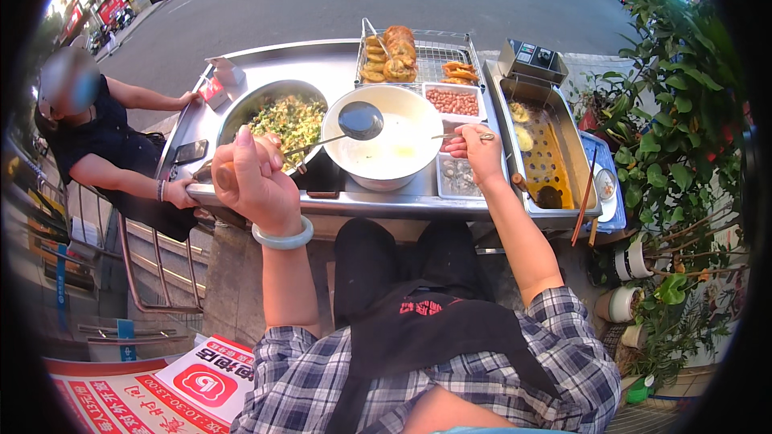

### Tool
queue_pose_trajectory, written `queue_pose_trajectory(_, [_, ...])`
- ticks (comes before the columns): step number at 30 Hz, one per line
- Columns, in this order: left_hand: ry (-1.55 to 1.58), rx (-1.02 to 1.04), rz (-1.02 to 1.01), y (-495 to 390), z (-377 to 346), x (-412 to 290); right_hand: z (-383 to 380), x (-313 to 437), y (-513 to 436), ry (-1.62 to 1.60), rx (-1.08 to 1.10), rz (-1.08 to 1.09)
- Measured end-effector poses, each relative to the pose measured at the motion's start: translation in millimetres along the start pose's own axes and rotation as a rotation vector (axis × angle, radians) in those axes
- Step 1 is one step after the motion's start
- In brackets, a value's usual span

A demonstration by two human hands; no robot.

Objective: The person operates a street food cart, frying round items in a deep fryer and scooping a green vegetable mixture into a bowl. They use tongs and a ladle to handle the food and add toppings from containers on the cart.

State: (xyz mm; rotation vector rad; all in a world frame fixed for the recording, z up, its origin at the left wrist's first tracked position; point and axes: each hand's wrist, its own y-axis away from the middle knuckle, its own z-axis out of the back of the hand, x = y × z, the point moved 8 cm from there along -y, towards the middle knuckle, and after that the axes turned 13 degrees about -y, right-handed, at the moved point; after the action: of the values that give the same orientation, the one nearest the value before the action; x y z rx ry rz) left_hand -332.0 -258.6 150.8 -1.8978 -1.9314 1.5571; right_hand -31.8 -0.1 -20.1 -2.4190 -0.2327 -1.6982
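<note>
My left hand [256, 184], a pale bangle on its wrist, grips the wooden handle of a round, shallow metal ladle [360, 121]. The ladle's dark head hangs over a white basin [386, 182] with a little pale batter inside. In my right hand [480, 150] is a thin metal utensil [445, 135], its tip at the basin's right rim; its exact kind is unclear. Chopped vegetable filling [289, 114] fills a large metal bowl behind my left hand. By my right hand are a tray of peanuts [452, 101] and a tray of greyish shellfish-like pieces [459, 176].
Right of the basin, a deep fryer [591, 193] holds oil and two pale fritters [522, 126]. Chopsticks [585, 199] lean on its edge. Fried cakes [398, 51] sit on a wire rack [437, 54]. A phone [191, 151] lies left, near another person's hands [179, 193] on the cart edge.
</note>
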Motion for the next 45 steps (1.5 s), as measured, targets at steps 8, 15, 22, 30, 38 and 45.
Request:
queue_pose_trajectory(8, [-0.02, -0.061, 0.02, 4, 12, -10, 3, 1, -8, -0.042, -0.031, -0.016])
queue_pose_trajectory(15, [0.011, -0.083, 0.069, 3, 24, -7, -26, 55, -22, -0.031, 0.005, 0.079])
queue_pose_trajectory(22, [0.041, -0.173, 0.143, 7, 30, 10, -75, 87, -12, 0.099, 0.254, 0.167])
queue_pose_trajectory(30, [0.075, -0.205, 0.186, 7, 26, 20, -107, 41, 41, 0.462, 0.563, 0.416])
queue_pose_trajectory(38, [0.065, -0.195, 0.155, 0, 25, 20, -74, 37, 24, 0.211, 0.34, 0.255])
queue_pose_trajectory(45, [0.049, -0.181, 0.175, 0, 16, 23, -92, 43, 54, 0.588, 0.643, 0.64])
